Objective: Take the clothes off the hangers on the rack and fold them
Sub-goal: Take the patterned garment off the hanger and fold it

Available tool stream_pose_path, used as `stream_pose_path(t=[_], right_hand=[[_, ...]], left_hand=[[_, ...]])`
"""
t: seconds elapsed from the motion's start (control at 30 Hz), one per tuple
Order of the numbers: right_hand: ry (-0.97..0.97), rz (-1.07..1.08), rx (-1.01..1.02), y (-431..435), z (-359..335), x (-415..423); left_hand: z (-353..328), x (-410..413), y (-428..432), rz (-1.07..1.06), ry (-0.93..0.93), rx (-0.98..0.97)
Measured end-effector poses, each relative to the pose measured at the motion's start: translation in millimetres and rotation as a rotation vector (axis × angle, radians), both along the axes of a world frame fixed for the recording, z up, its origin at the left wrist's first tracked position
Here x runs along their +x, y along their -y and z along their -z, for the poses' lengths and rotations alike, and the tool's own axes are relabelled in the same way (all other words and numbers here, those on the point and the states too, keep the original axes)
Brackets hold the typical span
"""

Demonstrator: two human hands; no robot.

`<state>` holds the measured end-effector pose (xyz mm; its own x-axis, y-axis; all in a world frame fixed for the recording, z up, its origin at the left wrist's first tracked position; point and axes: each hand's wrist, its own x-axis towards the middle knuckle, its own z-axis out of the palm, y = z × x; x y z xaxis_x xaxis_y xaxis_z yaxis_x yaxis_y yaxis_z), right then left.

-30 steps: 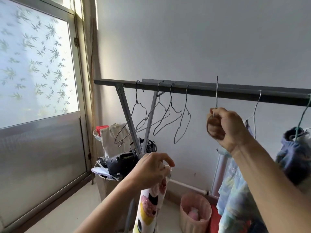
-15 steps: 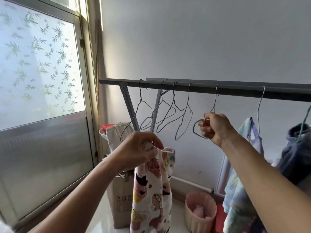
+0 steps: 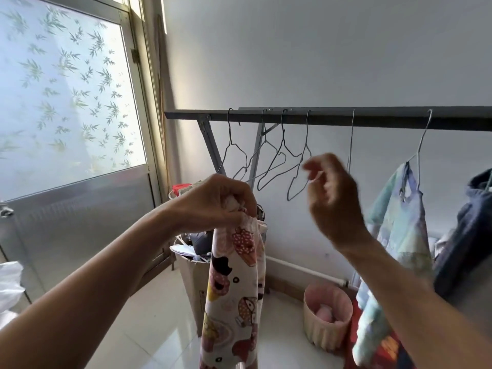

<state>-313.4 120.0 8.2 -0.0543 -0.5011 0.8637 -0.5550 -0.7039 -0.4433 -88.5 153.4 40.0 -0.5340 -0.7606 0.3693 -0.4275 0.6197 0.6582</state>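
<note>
A dark metal rack bar (image 3: pixel 332 117) crosses the view at head height. Several bare wire hangers (image 3: pixel 277 158) hang on it at the left. My left hand (image 3: pixel 221 201) grips the top of a white patterned garment (image 3: pixel 234 296), which hangs straight down below the bar. My right hand (image 3: pixel 332 193) is in the air just right of the bare hangers, blurred, fingers loosely curled and holding nothing. Behind it hangs one more wire hanger (image 3: pixel 351 145). Further right, a light blue printed garment (image 3: pixel 396 235) and a dark blue garment (image 3: pixel 468 230) are on hangers.
A cardboard box (image 3: pixel 194 283) stuffed with bags stands under the rack's left legs. A pink round basket (image 3: pixel 327 318) sits on the tiled floor by the wall. A frosted door (image 3: pixel 69 102) fills the left side. White cloth (image 3: pixel 9 286) shows at the left edge.
My right hand has let go of the wire hanger, which now hangs on the bar, and has come back down. My left hand has lifted the patterned garment higher.
</note>
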Motion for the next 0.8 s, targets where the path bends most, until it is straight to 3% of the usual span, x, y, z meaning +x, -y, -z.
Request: stream_pose_path(t=[0.13,0.2,0.47,0.53,0.67,0.8], right_hand=[[-0.644,-0.428,0.360,-11,14,34],[-0.778,-0.508,0.518,-8,22,42],[-0.521,-0.587,0.799,3,31,20],[-0.463,-0.606,0.792,1,28,17],[-0.396,-0.662,0.781,-3,19,22],[-0.402,-0.686,0.742,-8,10,26]], left_hand=[[-5,4,-9,0.039,-0.006,0.020],[-6,10,-13,0.032,0.006,0.023],[7,66,-23,-0.159,0.067,0.009],[14,75,-23,-0.282,0.168,0.003],[22,76,-28,-0.525,0.597,-0.132],[19,70,-31,-0.660,0.678,-0.227]])
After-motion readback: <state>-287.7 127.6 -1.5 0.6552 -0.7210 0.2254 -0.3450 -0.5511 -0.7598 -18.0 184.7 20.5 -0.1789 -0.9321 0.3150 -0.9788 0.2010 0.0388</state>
